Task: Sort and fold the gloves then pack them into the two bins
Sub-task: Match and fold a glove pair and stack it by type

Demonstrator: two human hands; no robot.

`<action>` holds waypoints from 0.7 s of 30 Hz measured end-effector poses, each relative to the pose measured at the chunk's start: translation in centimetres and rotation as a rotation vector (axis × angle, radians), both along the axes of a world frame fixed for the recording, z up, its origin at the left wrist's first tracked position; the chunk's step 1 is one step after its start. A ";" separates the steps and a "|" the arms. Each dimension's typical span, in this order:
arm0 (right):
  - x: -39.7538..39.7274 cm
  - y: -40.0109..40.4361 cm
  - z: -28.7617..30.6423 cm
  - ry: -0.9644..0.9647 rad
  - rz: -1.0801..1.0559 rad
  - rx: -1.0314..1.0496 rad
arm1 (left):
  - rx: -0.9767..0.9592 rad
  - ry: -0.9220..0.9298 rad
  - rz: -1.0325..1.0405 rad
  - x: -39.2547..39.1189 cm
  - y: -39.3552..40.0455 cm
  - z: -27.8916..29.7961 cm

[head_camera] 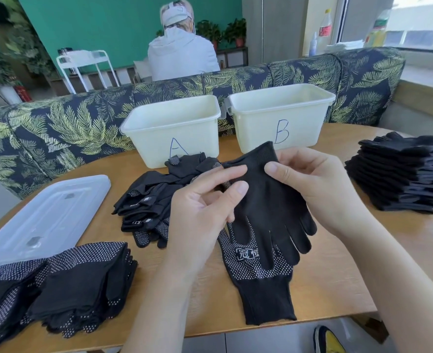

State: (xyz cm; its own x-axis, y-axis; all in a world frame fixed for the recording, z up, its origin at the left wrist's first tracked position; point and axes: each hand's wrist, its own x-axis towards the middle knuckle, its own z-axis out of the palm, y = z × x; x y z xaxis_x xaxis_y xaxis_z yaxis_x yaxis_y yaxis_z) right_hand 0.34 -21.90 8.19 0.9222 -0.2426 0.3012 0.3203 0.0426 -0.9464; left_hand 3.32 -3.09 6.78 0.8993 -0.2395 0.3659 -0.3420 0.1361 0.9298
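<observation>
Wooden table (pixel 337 281), bins (pixel 174 128) behind, glove piles (pixel 144 207) around; both hands' fingers (pixel 235 187) pinching plain glove (pixel 269 205)

Both hands up over the wooden table (pixel 337 289), left hand (pixel 205 207) and right hand (pixel 309 179) pinching a plain black glove (pixel 269 205) by its cuff, fingers dangling, dotted glove (pixel 256 273) flat beneath, bin A (pixel 174 128) and bin B (pixel 281 115) behind, glove stacks either side

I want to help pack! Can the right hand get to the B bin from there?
Probably yes. The right hand pinches the plain glove just in front of bin B, whose top is open and nothing stands between them.
</observation>
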 end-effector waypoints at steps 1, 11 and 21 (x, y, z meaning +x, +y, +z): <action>0.1 0.0 -0.2 0.013 0.005 -0.010 | -0.013 0.023 -0.029 -0.1 0.0 0.3; -1.0 -0.2 -0.8 -0.007 -0.198 -0.380 | 0.015 -0.020 -0.020 0.1 -0.1 0.3; -3.2 2.0 -2.8 0.175 0.187 -0.193 | 0.026 -0.137 -0.030 0.1 0.6 -0.8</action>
State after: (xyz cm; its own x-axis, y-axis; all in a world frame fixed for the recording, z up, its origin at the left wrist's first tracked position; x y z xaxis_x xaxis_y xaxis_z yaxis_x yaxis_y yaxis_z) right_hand -2.87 -19.91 5.42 0.9873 -0.0179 0.1578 0.1552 -0.1000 -0.9828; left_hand 3.38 -2.47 5.99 0.8334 -0.2767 0.4784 -0.4625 0.1247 0.8778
